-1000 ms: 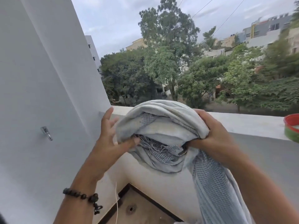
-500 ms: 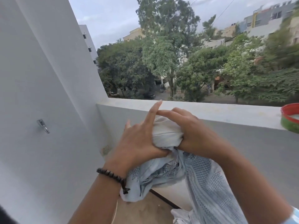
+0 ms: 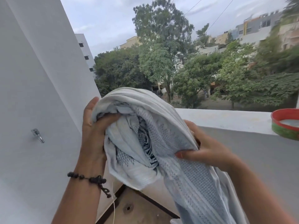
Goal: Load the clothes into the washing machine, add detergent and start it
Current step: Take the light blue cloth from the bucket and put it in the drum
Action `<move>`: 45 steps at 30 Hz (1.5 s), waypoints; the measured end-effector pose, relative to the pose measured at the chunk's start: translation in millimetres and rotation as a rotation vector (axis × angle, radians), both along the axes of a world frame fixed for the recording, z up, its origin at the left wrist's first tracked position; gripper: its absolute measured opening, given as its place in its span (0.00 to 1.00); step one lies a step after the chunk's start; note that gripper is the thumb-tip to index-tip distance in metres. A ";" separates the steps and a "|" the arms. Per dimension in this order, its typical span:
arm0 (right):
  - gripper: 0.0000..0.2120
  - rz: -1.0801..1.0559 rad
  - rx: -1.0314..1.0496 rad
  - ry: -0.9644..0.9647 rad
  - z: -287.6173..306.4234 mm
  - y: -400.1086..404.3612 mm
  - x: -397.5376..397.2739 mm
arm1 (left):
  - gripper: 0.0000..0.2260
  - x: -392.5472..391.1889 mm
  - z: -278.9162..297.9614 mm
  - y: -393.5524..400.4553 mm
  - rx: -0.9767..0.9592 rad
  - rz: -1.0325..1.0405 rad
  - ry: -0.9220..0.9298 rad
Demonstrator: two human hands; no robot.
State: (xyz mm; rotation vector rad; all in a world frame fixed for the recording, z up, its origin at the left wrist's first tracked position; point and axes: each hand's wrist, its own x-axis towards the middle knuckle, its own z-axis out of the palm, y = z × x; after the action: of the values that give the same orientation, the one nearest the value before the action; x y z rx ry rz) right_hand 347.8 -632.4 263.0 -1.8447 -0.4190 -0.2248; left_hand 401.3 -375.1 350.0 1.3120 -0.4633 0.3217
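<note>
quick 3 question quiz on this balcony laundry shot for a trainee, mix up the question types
1. True or false: both hands grip the pale blue cloth.
2. Multiple choice: where does the red-rimmed basin sit? A) on the floor B) on the parapet ledge at the right C) in the left hand
3. Fill in: the wrist of the left hand wears a dark beaded ____.

Key
1. True: the left hand grips the bundle's upper left side, and the right hand grips its lower right, with the rest of the cloth trailing down.
2. B
3. bracelet
</note>
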 end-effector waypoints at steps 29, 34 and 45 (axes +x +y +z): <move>0.58 0.131 0.434 0.113 -32.0 36.8 -2.4 | 0.12 -7.7 -2.5 -8.6 -0.422 0.062 0.089; 0.44 -0.006 0.610 0.140 -34.8 62.5 2.2 | 0.29 -11.5 -36.5 -23.4 -0.418 0.042 0.212; 0.31 -0.203 -0.015 -0.182 9.1 8.4 8.8 | 0.62 -48.7 -53.7 20.8 0.632 0.088 0.040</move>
State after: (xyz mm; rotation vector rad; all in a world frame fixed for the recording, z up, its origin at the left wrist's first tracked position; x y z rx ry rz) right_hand 356.7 -624.0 272.1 -1.8886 -0.3583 -0.5321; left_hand 352.6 -354.3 296.4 1.9541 -0.4937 0.2264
